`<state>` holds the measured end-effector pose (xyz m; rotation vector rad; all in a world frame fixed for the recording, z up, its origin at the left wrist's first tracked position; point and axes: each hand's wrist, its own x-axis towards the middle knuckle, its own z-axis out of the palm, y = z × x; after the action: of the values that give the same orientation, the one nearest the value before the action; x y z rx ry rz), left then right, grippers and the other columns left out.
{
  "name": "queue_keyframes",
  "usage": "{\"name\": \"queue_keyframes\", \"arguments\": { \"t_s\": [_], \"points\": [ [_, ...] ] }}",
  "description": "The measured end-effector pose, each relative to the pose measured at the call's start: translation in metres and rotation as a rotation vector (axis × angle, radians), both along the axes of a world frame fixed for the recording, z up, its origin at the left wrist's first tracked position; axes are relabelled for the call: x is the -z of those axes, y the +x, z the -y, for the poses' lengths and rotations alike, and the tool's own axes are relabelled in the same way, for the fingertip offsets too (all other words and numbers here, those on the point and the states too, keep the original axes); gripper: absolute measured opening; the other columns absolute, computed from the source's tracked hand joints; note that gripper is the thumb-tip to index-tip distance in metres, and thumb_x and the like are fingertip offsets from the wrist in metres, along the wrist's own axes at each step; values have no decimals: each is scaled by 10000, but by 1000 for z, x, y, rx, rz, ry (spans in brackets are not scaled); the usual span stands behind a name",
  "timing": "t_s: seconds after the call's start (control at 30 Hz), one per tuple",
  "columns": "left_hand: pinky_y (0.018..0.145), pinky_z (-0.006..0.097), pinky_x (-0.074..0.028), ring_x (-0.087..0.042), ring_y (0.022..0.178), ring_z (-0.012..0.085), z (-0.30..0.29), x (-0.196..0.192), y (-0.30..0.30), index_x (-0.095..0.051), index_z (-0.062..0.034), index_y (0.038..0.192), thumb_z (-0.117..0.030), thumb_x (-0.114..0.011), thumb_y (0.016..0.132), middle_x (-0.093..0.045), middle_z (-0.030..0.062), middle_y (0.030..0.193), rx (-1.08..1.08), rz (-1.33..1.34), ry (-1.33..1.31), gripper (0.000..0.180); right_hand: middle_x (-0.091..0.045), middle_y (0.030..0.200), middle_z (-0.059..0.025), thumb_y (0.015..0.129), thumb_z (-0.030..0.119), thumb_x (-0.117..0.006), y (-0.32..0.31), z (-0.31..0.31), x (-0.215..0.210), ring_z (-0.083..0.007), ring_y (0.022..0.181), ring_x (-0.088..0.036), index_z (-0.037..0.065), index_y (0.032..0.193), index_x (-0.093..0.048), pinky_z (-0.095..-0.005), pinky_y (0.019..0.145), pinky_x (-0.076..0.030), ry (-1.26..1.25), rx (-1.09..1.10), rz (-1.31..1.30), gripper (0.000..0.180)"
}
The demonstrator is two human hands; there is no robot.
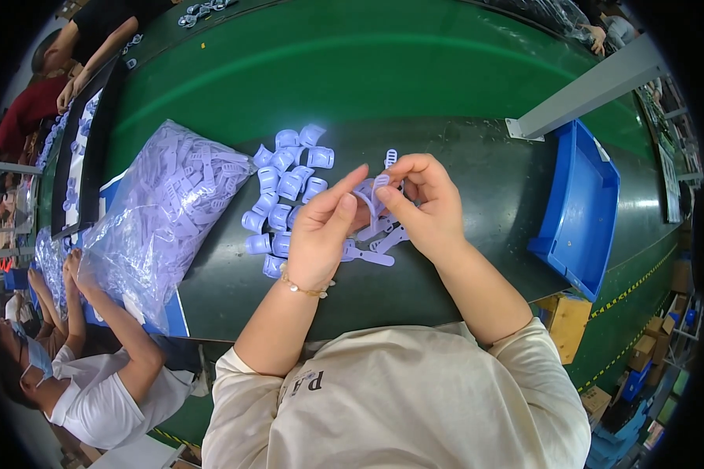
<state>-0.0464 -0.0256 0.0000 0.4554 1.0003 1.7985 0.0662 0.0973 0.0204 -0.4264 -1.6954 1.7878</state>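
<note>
Between my hands, above the dark table (461,289), is a curved lavender plastic piece (365,195) with a slotted strap end (381,180). My left hand (321,227) grips the curved side between thumb and fingers. My right hand (430,203) pinches the strap end from the other side. How the two parts join is partly hidden by my fingers. Beneath my hands lie several loose lavender straps (371,255), one more strap (391,157) showing just beyond them. Left of my hands sits a loose pile of curved lavender buckle-like pieces (291,184).
A clear plastic bag (181,184) full of lavender straps lies at the left. To the right stands a blue tray (579,211), near a slanting grey metal post (587,90). A green belt (352,78) runs across the far side. Another person (109,383) works at the left.
</note>
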Motion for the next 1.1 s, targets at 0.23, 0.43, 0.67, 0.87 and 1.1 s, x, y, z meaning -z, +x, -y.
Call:
{"name": "queue_keyframes", "arguments": {
  "t_s": [0.23, 0.43, 0.67, 0.87, 1.1],
  "points": [
    [864, 260, -482, -609, 959, 146, -5, -7, 10, -539, -35, 1316, -59, -619, 905, -628, 83, 1121, -135, -538, -24, 419, -632, 882, 16, 832, 19, -701, -2, 2, -7, -38, 803, -557, 56, 1030, -561, -187, 670, -379, 100, 91, 70, 245],
    [945, 370, -442, -637, 895, 216, -3, -8, 5, -519, -63, 1342, -26, -640, 839, -658, 110, 1016, -161, -1065, -145, 518, -648, 892, 8, 839, 8, -690, -1, -2, 1, -27, 776, -566, 54, 1018, -572, -172, 594, -364, 38, 149, 150, 220],
    [961, 444, -419, -639, 868, 233, -5, -14, 5, -545, -80, 1320, -41, -648, 818, -675, 69, 942, -197, -1293, -126, 514, -643, 897, 2, 843, 3, -687, -2, -3, 1, -24, 773, -557, 51, 1016, -573, -175, 604, -380, 74, 186, 105, 213],
    [950, 436, -408, -619, 973, 247, -7, -12, 2, -597, -76, 1262, -64, -663, 807, -676, 79, 1019, -242, -1430, -75, 460, -626, 891, 6, 846, 8, -689, -3, -7, 3, -16, 729, -523, 48, 1013, -575, -172, 592, -375, 97, 218, 22, 206],
    [938, 412, -404, -609, 1032, 277, -5, -14, 1, -590, -37, 1261, -4, -682, 751, -682, 106, 949, -239, -1497, -27, 519, -627, 895, 16, 856, 6, -671, -1, -9, -4, -15, 690, -493, 34, 946, -645, -174, 592, -387, 195, 205, 175, 98]
  ]
}}
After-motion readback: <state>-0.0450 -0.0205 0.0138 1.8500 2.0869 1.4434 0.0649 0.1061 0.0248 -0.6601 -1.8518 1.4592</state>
